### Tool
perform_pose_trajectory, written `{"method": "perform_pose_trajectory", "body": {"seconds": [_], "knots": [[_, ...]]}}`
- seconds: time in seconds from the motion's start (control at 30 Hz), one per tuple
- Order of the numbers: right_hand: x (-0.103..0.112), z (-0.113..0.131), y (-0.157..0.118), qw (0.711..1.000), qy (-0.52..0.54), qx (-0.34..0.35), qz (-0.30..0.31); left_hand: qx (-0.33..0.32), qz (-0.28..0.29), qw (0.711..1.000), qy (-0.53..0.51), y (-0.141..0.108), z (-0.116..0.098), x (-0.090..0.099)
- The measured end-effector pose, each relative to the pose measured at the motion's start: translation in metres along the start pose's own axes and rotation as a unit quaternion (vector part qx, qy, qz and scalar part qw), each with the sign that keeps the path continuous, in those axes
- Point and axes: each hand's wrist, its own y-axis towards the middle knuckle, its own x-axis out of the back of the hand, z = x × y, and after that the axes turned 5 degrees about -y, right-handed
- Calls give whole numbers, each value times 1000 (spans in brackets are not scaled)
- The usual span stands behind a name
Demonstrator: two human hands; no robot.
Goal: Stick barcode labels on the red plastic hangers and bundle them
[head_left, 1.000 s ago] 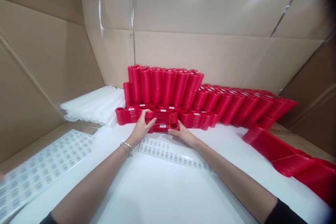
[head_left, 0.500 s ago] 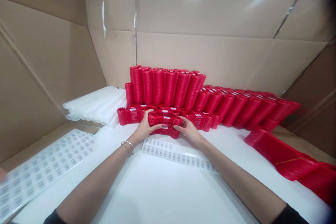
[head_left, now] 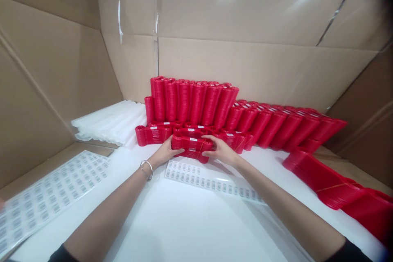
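Observation:
My left hand (head_left: 164, 153) grips the left end of a rubber-banded bundle of red plastic pieces (head_left: 188, 143) with a small white label on top. Its thumb lies along the near side. At the bundle's right end is my right hand (head_left: 224, 151), fingers over the top and thumb against the near side. This bundle rests on another red bundle (head_left: 196, 155), partly hidden beneath it. Directly in front lies a sheet of small printed labels (head_left: 211, 184), partly covered by my right forearm.
Tall stacks of red pieces (head_left: 184, 100) stand behind my hands; more rows (head_left: 285, 127) run right. Banded red bundles (head_left: 328, 180) lie at the right edge. At left are white foam tubes (head_left: 110, 123) and a larger label sheet (head_left: 52, 196). Cardboard walls (head_left: 245, 16) surround the white table (head_left: 172, 225).
The held bundle has moved slightly down onto the one below. My right fingers now reach further over its top. The view has shifted slightly.

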Motion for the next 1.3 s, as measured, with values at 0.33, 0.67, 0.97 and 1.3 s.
{"method": "perform_pose_trajectory", "body": {"seconds": [0.33, 0.67, 0.97, 1.3], "knots": [[1, 8, 3, 992, -128, 0, 4, 31, 32, 999, -5, 1, 1, 3], [-8, 5, -1, 991, -131, -23, 34, 58, 62, 996, 7, -6, -10, 15], [-9, 5, 0, 990, -132, 2, 47, -24, 1, 999, 32, -11, -15, 9], [4, 12, -5, 985, -138, 78, 64, -47, -94, 994, 35, -7, -13, -9]]}}
